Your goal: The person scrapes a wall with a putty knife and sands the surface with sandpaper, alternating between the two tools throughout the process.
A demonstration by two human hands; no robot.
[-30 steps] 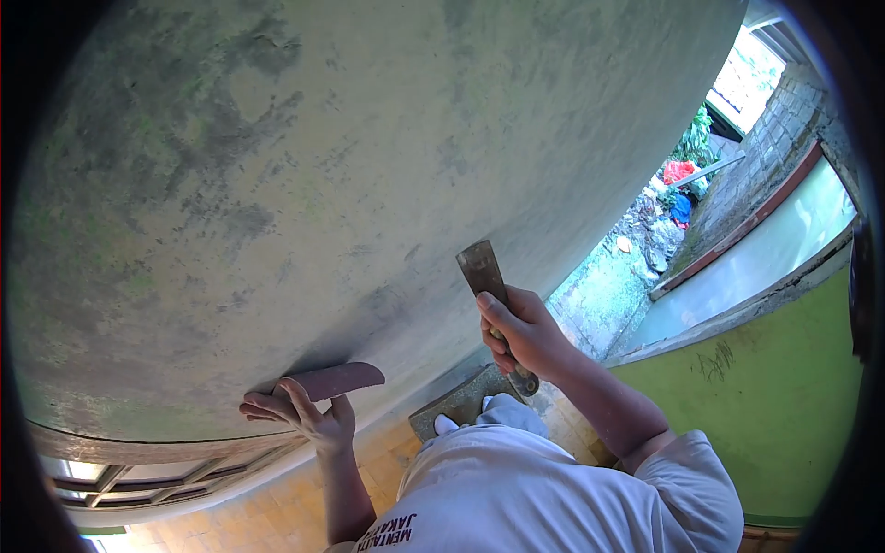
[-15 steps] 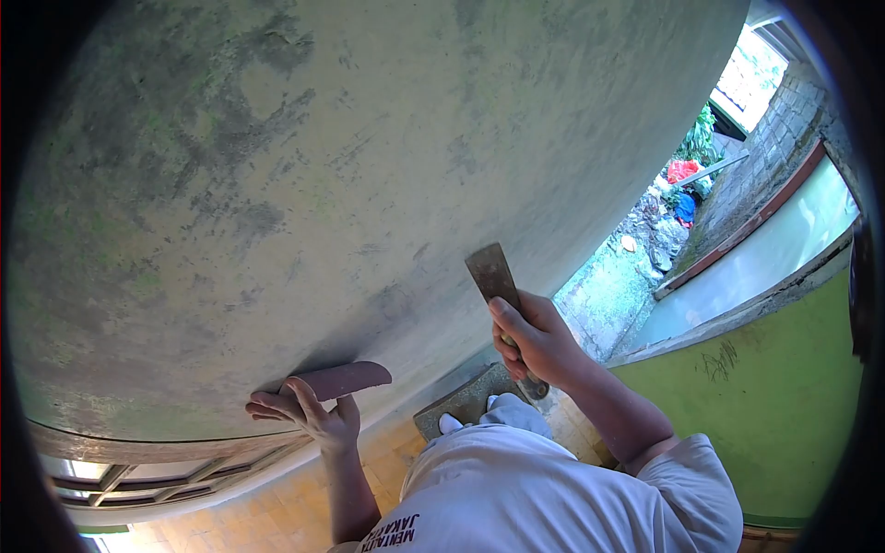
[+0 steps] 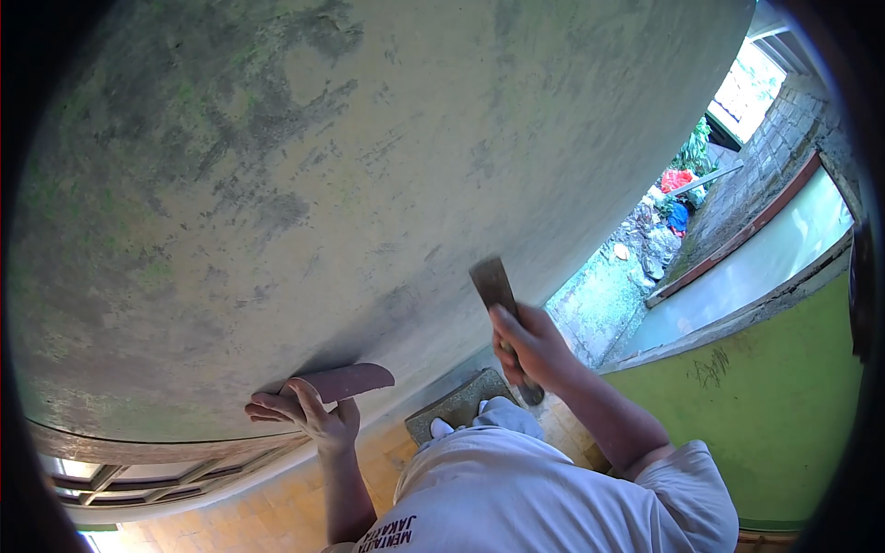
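A large pale wall (image 3: pixel 396 184) with grey and greenish patches fills the upper left. My left hand (image 3: pixel 318 417) is at its lower part, closed on a curved reddish-brown sheet (image 3: pixel 348 382) that looks like sandpaper, with the sheet between thumb and fingers. To the right, my right hand (image 3: pixel 530 346) is wrapped round the handle of a scraper (image 3: pixel 491 281). The scraper's flat blade points up and to the left, in front of the wall. Whether the blade touches the wall I cannot tell.
Under my feet is a grey slab (image 3: pixel 456 405) beside yellowish floor tiles (image 3: pixel 230 516). A green wall (image 3: pixel 765 415) stands at the right. Beyond the wall's edge lie bagged rubbish (image 3: pixel 659 244) and plants. A wooden lattice frame (image 3: pixel 184 475) is at lower left.
The scraper in my right hand has dipped slightly lower and its blade has turned more edge-on. My left hand and the sheet have barely moved. The view has shifted a little.
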